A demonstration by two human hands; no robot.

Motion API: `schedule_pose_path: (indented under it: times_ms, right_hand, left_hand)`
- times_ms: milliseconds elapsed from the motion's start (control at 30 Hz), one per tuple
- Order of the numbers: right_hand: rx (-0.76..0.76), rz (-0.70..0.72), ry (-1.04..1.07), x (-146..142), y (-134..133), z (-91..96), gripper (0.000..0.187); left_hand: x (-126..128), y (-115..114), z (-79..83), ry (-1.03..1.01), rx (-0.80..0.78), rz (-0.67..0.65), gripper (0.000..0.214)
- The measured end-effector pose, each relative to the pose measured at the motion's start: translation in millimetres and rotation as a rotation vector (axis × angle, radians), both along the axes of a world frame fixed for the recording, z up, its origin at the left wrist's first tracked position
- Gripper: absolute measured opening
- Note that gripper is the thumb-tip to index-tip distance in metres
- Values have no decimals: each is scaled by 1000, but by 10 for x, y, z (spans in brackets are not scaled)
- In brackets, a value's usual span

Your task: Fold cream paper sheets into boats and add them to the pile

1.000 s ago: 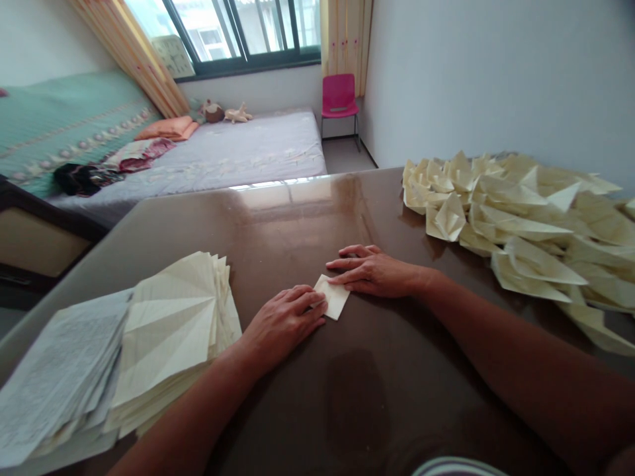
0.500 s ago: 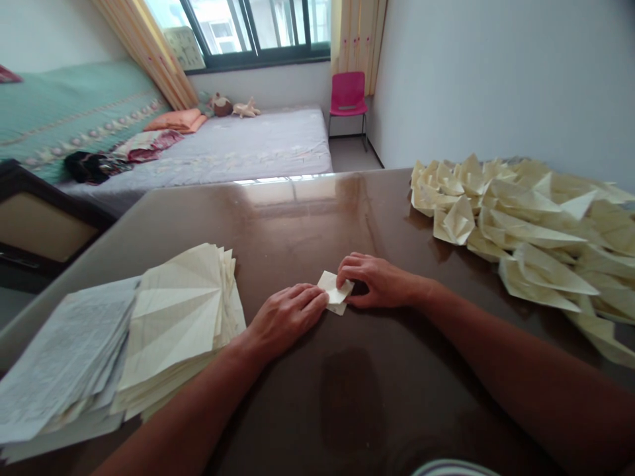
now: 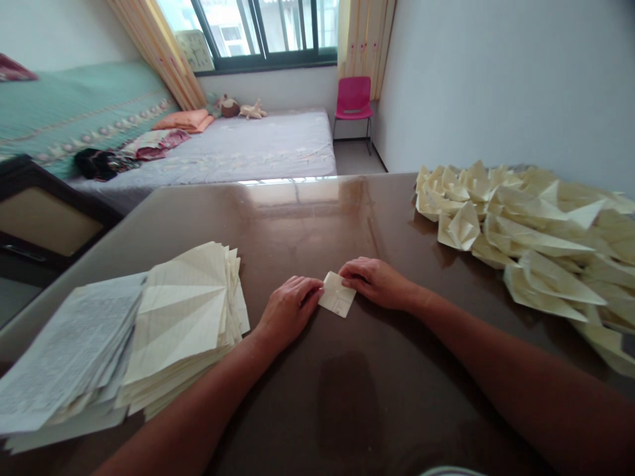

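A small folded square of cream paper [image 3: 339, 296] lies at the middle of the brown table [image 3: 297, 231], turned slightly, with one corner pointing away from me. My left hand [image 3: 292, 304] pinches its left corner between thumb and fingers. On the opposite side, my right hand [image 3: 376, 281] grips the upper right corner, fingertips over the top. Creased cream sheets [image 3: 183, 304] are stacked to the left of my left hand. Many folded paper boats [image 3: 540, 231] are heaped on the right, beyond my right forearm.
Grey printed sheets [image 3: 69, 344] lie at the far left beside the cream stack. The rim of a round white object [image 3: 451, 471] shows at the bottom edge. Past the table are a bed [image 3: 278, 142], a pink chair [image 3: 354, 99] and, at left, a dark chair [image 3: 49, 211].
The folded paper now lies flatter as a square, showing more of its near face. My right fingers have shifted from bending over its middle to its upper right corner. The view tilted slightly.
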State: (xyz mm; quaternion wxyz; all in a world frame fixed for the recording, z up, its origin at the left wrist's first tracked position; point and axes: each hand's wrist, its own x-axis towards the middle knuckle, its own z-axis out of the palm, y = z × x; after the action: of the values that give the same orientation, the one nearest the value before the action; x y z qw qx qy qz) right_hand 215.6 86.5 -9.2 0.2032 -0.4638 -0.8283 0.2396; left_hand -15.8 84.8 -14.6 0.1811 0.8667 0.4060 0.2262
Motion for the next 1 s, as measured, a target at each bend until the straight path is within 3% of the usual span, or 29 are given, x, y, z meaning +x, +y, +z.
schedule_pose_path:
  times_ms: [200,633,833,1000]
  right_hand:
    - [19,-182,-95,-127,-70,0,17]
    - [107,-29,-86,-57,-54,-17,21]
    - [254,95,-502,-87,-235,223,32]
    - [276,7,-694,-218,-439,264,36]
  left_hand:
    - [51,-4,-9,54,-22,82,20]
    - [1,-55,24,244,166,-68,29]
    - [24,-166,157,509,281,-147,31]
    - [36,-265,207,663,333,-123,38]
